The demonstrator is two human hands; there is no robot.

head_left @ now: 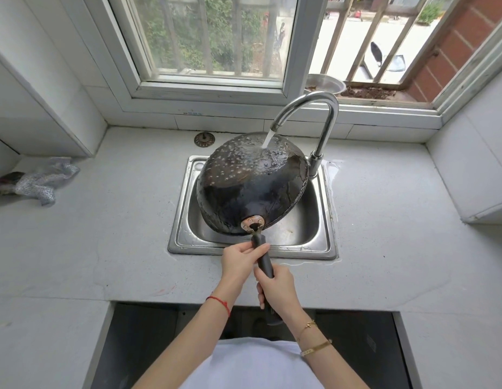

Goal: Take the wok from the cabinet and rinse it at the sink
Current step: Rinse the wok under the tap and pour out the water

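The black wok [250,183] is turned bottom up and tilted over the steel sink [185,220]. Water runs from the curved chrome tap [323,108] onto the wok's dark underside, which is beaded with drops. Its black handle [263,259] points toward me. My left hand [238,262] grips the handle near the wok. My right hand [278,290] grips the handle further back, just behind the left. The inside of the wok is hidden.
A pale stone counter [104,234] surrounds the sink. A sink strainer plug [204,139] lies behind it, and a crumpled silvery cloth [42,181] sits at the far left. Water pools by the tap base. An open cabinet gap [160,332] lies below.
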